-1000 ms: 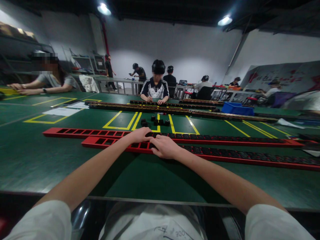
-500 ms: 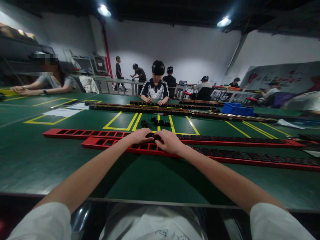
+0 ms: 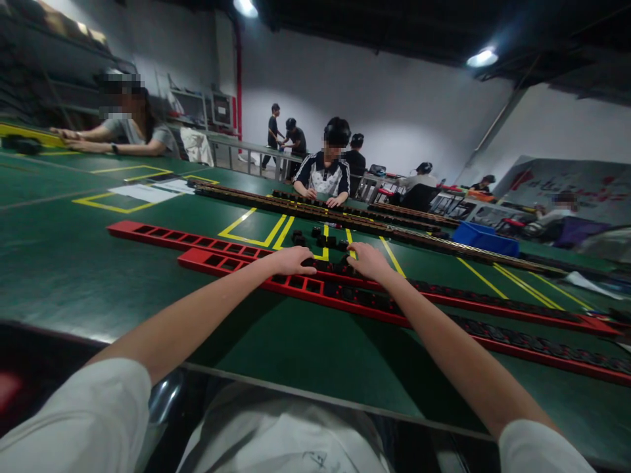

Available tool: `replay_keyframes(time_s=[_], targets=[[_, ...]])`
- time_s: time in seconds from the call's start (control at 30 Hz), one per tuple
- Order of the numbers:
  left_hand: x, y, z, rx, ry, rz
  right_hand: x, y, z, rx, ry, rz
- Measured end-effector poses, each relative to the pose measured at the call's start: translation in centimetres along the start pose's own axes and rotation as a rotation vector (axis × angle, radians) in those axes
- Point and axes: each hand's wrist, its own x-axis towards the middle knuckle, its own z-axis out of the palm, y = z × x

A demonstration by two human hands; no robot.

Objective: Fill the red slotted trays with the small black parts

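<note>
Two long red slotted trays lie side by side and slanting across the table. The far red tray (image 3: 148,231) has bare slots at its left and black pieces further right. The near red tray (image 3: 190,257) is likewise filled with black pieces on its right part. My left hand (image 3: 292,261) is over the trays, fingers curled round something dark that I cannot make out. My right hand (image 3: 371,261) is a little apart from it, thumb and fingers closed on a small black block (image 3: 344,265) at the far tray. Several loose black blocks (image 3: 328,242) sit just beyond.
Long dark rails (image 3: 236,194) cross the table further back, by a co-worker (image 3: 323,174) seated opposite. A blue bin (image 3: 486,239) stands at the back right. White papers (image 3: 148,190) lie at the left. Another person (image 3: 131,128) sits at the far left.
My hands have moved apart, the right one towards the right and the loose blocks. The whole view has tilted and shifted, so the trays now slant down to the right.
</note>
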Motion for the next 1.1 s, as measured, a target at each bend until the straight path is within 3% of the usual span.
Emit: replay_keyframes(time_s=[0.2,0.33,0.47,0.53,0.63,0.7,0.8,0.97,1.1], targets=[[0.1,-0.5,0.4,-0.004,0.013,-0.007,6.0,0.1,1.2,0.092,-0.069,0.098],[0.2,-0.6,0.6,-0.022,0.013,0.003,7.4,0.4,1.7,0.14,-0.056,0.14],[0.1,-0.4,0.4,-0.033,0.011,0.004,5.6,0.5,0.7,0.242,0.086,0.116],[0.1,-0.3,0.3,-0.027,0.018,0.001,3.9,-0.2,0.3,0.544,0.191,0.059],[0.2,-0.4,0.4,-0.015,0.016,-0.018,1.4,-1.9,0.7,0.989,0.14,-0.01],[0.3,-0.5,0.5,-0.014,0.01,-0.028,0.4,-3.1,1.5,1.136,0.118,-0.039],[0.3,-0.7,0.7,-0.004,0.022,-0.035,-0.4,-4.3,2.5,1.04,0.165,-0.102],[-0.1,-0.7,0.6,-0.063,0.055,-0.01,-2.3,-5.6,1.8,0.658,0.418,-0.294],[0.0,-0.9,0.9,-0.074,0.057,0.077,-4.1,-6.6,0.6,0.497,0.291,-0.482]])
